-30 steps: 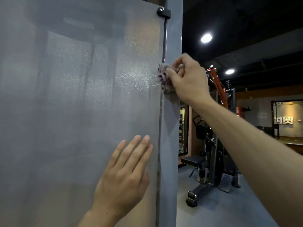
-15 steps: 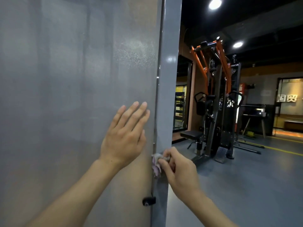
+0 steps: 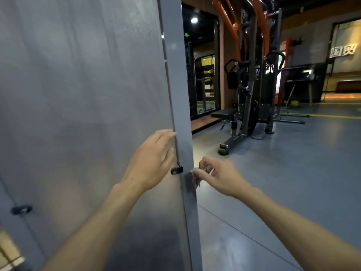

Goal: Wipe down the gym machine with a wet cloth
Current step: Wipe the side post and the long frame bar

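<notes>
A tall translucent grey shield panel (image 3: pixel 82 106) of the gym machine fills the left of the view, edged on its right by a grey steel upright (image 3: pixel 176 98). My left hand (image 3: pixel 150 163) lies flat and open on the panel, fingers reaching the upright, just above a small black bracket (image 3: pixel 176 170). My right hand (image 3: pixel 218 176) pinches a small crumpled pale cloth (image 3: pixel 194 178) and holds it against the right edge of the upright, level with the bracket. Most of the cloth is hidden by my fingers.
A black and orange cable machine (image 3: pixel 252 79) with a padded bench (image 3: pixel 223 114) stands on the grey floor (image 3: pixel 283 182) behind and to the right. A second black bracket (image 3: pixel 20 209) sits low on the left. A mirror or dark doorway (image 3: pixel 201 65) is behind the upright.
My right hand has slid the cloth down the upright from near its top to bracket height. My view has tilted downward, and my left hand has shifted right toward the upright.
</notes>
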Demonstrator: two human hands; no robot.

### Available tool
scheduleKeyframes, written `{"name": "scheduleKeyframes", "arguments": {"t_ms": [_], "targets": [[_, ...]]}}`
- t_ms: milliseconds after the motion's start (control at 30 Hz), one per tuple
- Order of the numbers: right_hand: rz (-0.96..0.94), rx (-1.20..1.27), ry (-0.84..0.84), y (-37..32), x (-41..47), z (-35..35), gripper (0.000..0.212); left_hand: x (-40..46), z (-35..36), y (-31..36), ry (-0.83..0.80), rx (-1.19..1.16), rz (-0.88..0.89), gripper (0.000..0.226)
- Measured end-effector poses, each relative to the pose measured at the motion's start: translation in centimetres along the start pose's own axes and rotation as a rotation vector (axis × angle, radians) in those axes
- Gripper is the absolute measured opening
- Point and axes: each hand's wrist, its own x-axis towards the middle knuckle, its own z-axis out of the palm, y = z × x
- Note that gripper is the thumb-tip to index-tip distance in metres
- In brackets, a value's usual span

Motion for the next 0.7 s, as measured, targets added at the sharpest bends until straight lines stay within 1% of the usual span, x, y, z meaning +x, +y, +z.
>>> {"name": "scheduleKeyframes", "arguments": {"t_ms": [67, 200, 300, 367, 433, 567, 700], "targets": [[0.041, 0.043, 0.014, 0.9, -0.8, 0.1, 0.034, -2.0, 1.6, 0.5, -0.051, -0.072, -0.008, 0.036], [0.181, 0.121, 0.042, 3.9, -1.9, 1.6, 0.021, -4.9, 6.0, 1.1, -0.197, -0.187, -0.056, 0.025], [0.310, 0.168, -0.023, 6.4, -2.4, 3.1, 0.008, -6.6, 10.0, 0.8, -0.339, -0.237, -0.115, 0.022], [0.370, 0.189, -0.065, 8.7, -2.9, 4.2, 0.006, -7.7, 12.7, 0.5, -0.448, -0.251, -0.148, 0.023], [0.417, 0.221, -0.115, 11.3, -3.4, 5.5, 0.005, -8.6, 15.3, 0.2, -0.564, -0.248, -0.144, 0.024], [0.537, 0.350, -0.174, 17.0, -4.6, 8.9, 0.011, -11.0, 21.0, -0.7, -0.808, -0.260, -0.129, 0.029], [0.675, 0.386, -0.218, 22.4, -6.5, 14.5, 0.021, -14.8, 27.0, -2.3, -1.025, -0.287, -0.129, 0.031]]}}
